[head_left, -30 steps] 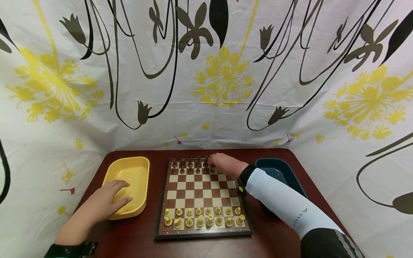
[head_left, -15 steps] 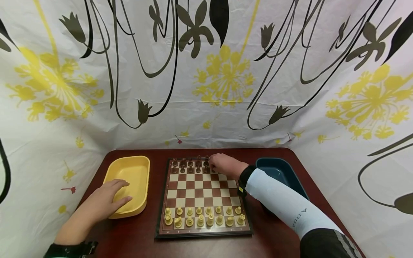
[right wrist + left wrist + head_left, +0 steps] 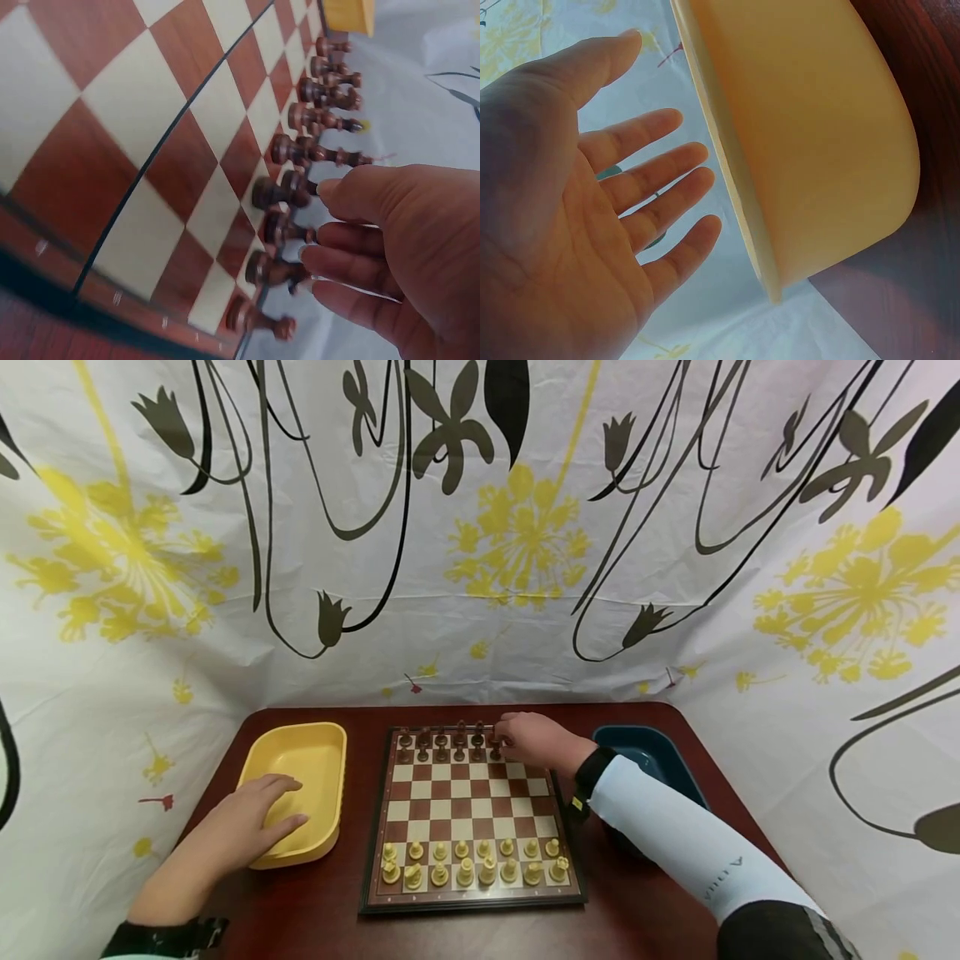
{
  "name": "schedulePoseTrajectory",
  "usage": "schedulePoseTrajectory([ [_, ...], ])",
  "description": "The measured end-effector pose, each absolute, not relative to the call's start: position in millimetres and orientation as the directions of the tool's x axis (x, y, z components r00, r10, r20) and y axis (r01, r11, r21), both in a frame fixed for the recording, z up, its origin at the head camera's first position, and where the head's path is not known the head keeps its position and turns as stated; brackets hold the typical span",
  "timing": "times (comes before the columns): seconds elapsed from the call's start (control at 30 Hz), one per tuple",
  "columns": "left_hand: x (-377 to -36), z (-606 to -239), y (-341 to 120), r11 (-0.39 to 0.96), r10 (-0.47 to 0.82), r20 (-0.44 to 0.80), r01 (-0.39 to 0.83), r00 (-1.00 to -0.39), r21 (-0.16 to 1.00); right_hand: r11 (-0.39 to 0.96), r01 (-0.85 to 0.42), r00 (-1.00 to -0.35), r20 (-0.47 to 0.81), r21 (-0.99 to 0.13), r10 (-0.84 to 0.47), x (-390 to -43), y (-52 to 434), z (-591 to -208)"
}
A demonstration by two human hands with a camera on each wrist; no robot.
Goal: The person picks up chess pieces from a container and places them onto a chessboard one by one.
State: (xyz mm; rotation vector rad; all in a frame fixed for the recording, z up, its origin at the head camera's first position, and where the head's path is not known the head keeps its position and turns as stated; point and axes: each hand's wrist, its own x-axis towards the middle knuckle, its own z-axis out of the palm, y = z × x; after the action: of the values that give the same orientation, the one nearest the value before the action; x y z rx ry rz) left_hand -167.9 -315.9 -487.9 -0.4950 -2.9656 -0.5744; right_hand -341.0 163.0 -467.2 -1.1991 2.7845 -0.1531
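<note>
My right hand point(image 3: 538, 741) has slid right along the far row of the chessboard point(image 3: 471, 814), fingertips pinching a dark pawn point(image 3: 279, 192) there, while my left hand point(image 3: 247, 827) rests flat-fingered on the yellow tray point(image 3: 296, 760).

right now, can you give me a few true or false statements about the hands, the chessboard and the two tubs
1. The right hand is at the dark pieces on the far rows of the chessboard. True.
2. The left hand grips a light pawn. False: it lies with straight fingers on the near rim of the yellow tub and holds nothing.
3. The light pieces stand in two rows at the near edge of the board. True.
4. The blue tub sits left of the board. False: it sits to the right, partly behind the right forearm.
5. The middle rows of the board hold several pieces. False: they are bare squares.
</note>
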Motion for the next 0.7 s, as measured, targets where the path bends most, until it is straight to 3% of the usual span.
schedulePoseTrajectory([
  [0.27,-170,-489,-317,0.878,0.298,0.122,0.322,-0.947,0.355,0.745,-0.659,-0.75,0.008,-0.102,-0.662,-313,225,-456],
  [0.43,-171,-489,-318,0.882,0.294,0.116,0.317,-0.949,0.35,0.776,-0.616,-0.787,0.075,-0.136,-0.612,-290,277,-455],
  [0.7,-170,-488,-317,0.878,0.303,0.133,0.331,-0.944,0.346,0.844,-0.507,-0.861,0.078,-0.174,-0.502,-262,331,-451],
])
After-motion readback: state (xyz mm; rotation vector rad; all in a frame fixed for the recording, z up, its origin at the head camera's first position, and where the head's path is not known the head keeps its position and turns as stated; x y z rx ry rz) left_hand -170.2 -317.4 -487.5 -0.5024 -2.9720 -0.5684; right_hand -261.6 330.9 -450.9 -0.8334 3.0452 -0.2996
